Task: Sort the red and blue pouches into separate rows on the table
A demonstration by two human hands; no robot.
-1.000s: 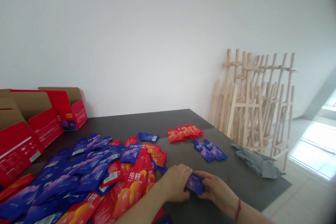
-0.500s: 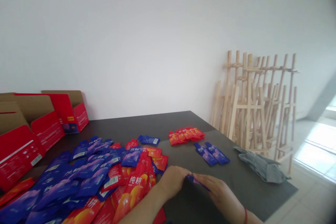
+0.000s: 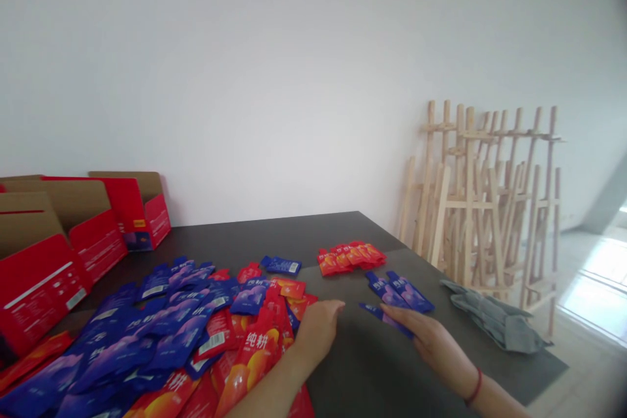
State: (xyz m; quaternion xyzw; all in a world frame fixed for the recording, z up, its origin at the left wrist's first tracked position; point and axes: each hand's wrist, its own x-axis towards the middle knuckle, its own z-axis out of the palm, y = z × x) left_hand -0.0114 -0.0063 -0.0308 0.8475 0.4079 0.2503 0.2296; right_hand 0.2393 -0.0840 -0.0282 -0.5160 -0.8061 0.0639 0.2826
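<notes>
My right hand [image 3: 425, 331] grips a blue pouch [image 3: 392, 322] with a purple fruit print, thumb beneath and fingers on top. It is over the dark table, just in front of two blue pouches [image 3: 399, 290] lying side by side. Curled closed, my left hand [image 3: 317, 328] is beside the right edge of the mixed heap, with no pouch showing in it. In that heap, blue pouches [image 3: 169, 333] cover the left, and red pouches [image 3: 255, 353] with orange fruit lie toward the right.
Overlapping red pouches [image 3: 350, 257] form a row farther back. Another blue pouch [image 3: 281, 265] lies behind the heap. Open red cartons [image 3: 100, 245] stand at left. A grey crumpled bag [image 3: 494, 319] rests at the table's right edge, with wooden easels [image 3: 470, 202] beyond.
My hands have separated. The right hand has carried the blue pouch rightward, toward the two blue pouches, while the left has let go of it and drawn slightly left. The view has shifted a little.
</notes>
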